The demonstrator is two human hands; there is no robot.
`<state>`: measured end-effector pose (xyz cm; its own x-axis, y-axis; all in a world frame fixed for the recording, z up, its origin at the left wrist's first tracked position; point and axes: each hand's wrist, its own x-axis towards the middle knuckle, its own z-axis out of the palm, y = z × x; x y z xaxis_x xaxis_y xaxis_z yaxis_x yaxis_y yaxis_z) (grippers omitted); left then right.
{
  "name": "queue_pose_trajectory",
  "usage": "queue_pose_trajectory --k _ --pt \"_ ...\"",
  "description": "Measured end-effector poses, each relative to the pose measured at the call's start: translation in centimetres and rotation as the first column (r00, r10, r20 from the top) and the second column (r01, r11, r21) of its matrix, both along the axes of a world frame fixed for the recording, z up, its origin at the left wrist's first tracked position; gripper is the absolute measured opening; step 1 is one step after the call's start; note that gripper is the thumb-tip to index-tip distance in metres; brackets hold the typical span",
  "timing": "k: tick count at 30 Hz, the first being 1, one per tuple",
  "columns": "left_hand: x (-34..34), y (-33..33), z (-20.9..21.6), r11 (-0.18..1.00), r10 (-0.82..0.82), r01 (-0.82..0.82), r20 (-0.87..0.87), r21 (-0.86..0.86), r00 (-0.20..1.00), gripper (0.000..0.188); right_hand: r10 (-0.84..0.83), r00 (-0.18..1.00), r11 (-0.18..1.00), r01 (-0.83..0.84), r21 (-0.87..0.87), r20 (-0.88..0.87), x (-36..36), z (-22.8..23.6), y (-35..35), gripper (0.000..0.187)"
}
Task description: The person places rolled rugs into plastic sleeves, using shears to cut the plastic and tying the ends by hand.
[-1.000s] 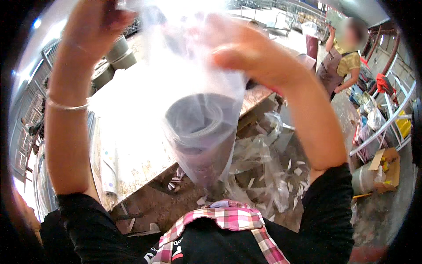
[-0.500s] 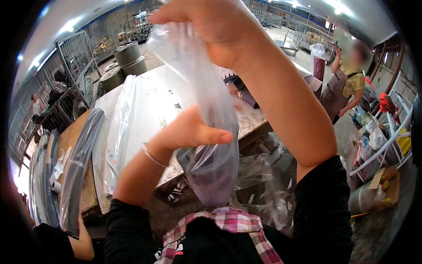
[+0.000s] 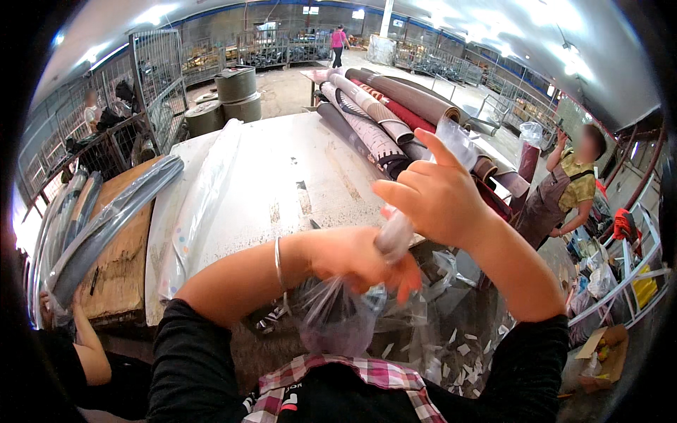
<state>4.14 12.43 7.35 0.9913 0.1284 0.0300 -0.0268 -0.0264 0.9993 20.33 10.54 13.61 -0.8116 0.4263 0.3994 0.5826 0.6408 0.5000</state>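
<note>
A glossy clear plastic sleeve (image 3: 335, 321) bulges just off the near edge of the scuffed white table (image 3: 261, 176), its neck bunched ropelike. The right hand (image 3: 431, 192) curls round that neck, forefinger extended; the left hand (image 3: 356, 257) bends about it lower, too blurred to judge its hold (pale lettering marks the black shirt (image 3: 335, 395)).

Head-worn fisheye looks down and forward, hands (image 3: 443, 201) close in front; its rim seems distorted.
</note>
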Motion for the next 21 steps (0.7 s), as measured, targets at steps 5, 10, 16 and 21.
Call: queue_pose_trajectory --k 5,10,16,21 --pt "-1.3 -1.4 0.0 0.971 0.207 -0.150 0.339 -0.188 0.918 0.037 0.134 0.852 0.965 -0.228 -0.129 -0.506 2.0 -3.6 2.9 0.005" --pt "-0.4 -0.9 -1.3 0.343 0.408 -0.734 0.611 0.586 0.678 0.057 -0.462 0.738 0.599 -0.151 -0.787 -0.493 -0.1 -3.9 -1.8 0.023" --pt "-1.0 -1.5 -1.3 -0.119 0.558 -0.659 0.599 0.742 0.574 0.011 -0.363 0.773 0.643 -0.196 -0.741 -0.519 1.3 -3.6 -2.0 0.026" --pt "-1.0 -0.1 -1.4 0.743 0.406 -0.510 0.313 0.433 0.859 0.017 -0.354 0.482 0.250 -0.777 -0.577 -0.802 0.2 -5.6 -0.8 0.053"
